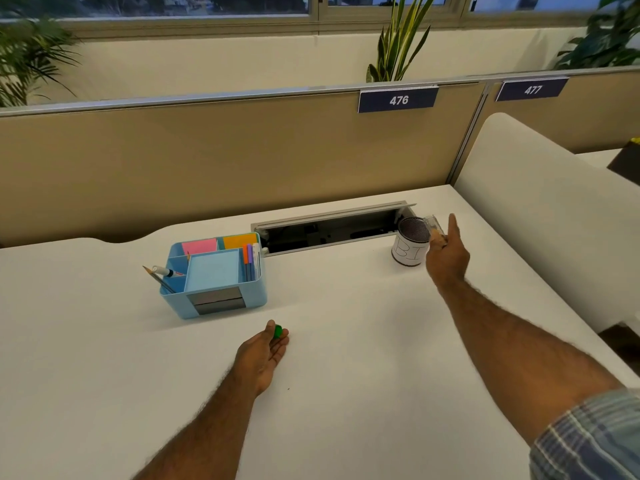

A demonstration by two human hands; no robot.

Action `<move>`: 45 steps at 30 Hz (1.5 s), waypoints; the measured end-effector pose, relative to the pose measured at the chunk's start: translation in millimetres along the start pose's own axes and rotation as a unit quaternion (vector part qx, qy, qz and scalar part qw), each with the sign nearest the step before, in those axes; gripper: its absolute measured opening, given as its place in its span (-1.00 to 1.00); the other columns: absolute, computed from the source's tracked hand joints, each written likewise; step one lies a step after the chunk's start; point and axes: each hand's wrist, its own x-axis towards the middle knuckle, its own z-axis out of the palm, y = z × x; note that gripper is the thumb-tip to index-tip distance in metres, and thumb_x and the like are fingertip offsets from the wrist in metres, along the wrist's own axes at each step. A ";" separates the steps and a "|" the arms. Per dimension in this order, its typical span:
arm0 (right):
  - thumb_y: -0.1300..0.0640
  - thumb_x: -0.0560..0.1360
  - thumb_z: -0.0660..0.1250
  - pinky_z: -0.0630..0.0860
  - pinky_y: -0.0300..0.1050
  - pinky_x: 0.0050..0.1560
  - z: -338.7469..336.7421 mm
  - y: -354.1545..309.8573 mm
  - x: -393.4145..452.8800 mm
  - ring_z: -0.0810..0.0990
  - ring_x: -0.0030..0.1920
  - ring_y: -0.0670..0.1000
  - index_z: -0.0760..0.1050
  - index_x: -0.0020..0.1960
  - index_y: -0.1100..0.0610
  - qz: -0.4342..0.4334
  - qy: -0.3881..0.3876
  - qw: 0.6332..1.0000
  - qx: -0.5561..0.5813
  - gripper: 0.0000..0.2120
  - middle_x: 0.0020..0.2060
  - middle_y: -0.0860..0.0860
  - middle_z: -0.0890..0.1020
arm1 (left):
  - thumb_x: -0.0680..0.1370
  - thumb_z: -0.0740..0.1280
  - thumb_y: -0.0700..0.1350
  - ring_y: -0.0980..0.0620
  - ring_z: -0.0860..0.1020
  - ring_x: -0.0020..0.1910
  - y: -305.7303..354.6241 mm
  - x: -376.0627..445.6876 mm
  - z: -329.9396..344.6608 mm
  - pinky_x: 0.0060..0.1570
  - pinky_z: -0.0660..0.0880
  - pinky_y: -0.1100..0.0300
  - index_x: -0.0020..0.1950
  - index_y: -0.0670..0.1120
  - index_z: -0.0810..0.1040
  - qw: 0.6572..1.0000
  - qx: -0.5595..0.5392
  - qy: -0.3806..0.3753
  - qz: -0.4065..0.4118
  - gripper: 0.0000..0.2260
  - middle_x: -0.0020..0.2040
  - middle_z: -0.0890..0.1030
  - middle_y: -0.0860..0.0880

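Observation:
My right hand [446, 252] reaches far right and holds a small clear plastic box [434, 226] at the rim of a mesh cup [410, 245] wrapped in white paper with letters on it. The box is tilted over the cup's right edge. My left hand [265, 355] rests on the white desk [346, 358] near the middle, pinching a small green piece [277, 331] between thumb and fingers. A light blue desk organizer [214, 289] stands just beyond my left hand, holding sticky notes, pens and a pencil.
An open cable tray [329, 230] is sunk into the desk behind the organizer and cup. A tan partition [207, 161] with number plates closes the back. A white curved divider [540, 220] bounds the right side. Plants stand behind the partition.

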 end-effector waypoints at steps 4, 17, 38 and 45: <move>0.24 0.55 0.20 0.50 0.07 -0.01 -9.0 3.7 27.9 0.57 -0.02 0.30 -0.02 0.55 -0.03 -0.013 -0.037 0.993 -0.113 -0.33 -0.07 0.29 0.63 | 0.54 0.34 -0.09 -0.08 0.60 -0.02 -1.3 3.8 0.2 0.20 0.46 0.04 -0.02 -0.23 0.56 1.000 0.003 -0.004 0.005 -0.80 -0.02 0.64 -0.20; 0.27 0.51 0.25 0.52 0.04 0.12 -7.2 -21.0 73.6 0.55 0.12 0.28 0.43 0.35 0.07 -0.075 -0.199 0.914 -0.345 -0.58 0.10 0.25 0.62 | 0.53 0.35 -0.09 -0.07 0.61 -0.03 -3.6 7.2 0.4 0.14 0.47 0.05 -0.02 -0.20 0.56 1.000 0.003 0.003 0.011 -0.83 -0.04 0.65 -0.19; 0.27 0.48 0.30 0.53 0.09 0.16 -7.3 -22.5 68.6 0.53 0.18 0.29 0.22 0.46 0.13 -0.030 -0.148 0.955 -0.256 -0.41 0.17 0.27 0.58 | 0.53 0.34 -0.10 -0.09 0.59 0.01 -3.5 1.5 4.4 0.19 0.46 0.04 -0.04 -0.18 0.56 1.000 0.020 0.007 0.019 -0.85 -0.05 0.64 -0.17; 0.30 0.46 0.34 0.51 0.00 0.09 -11.4 -18.7 59.1 0.58 0.10 0.25 0.39 0.31 0.17 -0.065 -0.094 0.979 -0.167 -0.57 0.11 0.22 0.64 | 0.54 0.34 -0.10 -0.06 0.60 -0.02 -5.0 1.3 3.7 0.15 0.47 0.06 0.02 -0.21 0.56 0.999 0.023 0.006 0.023 -0.82 -0.04 0.64 -0.16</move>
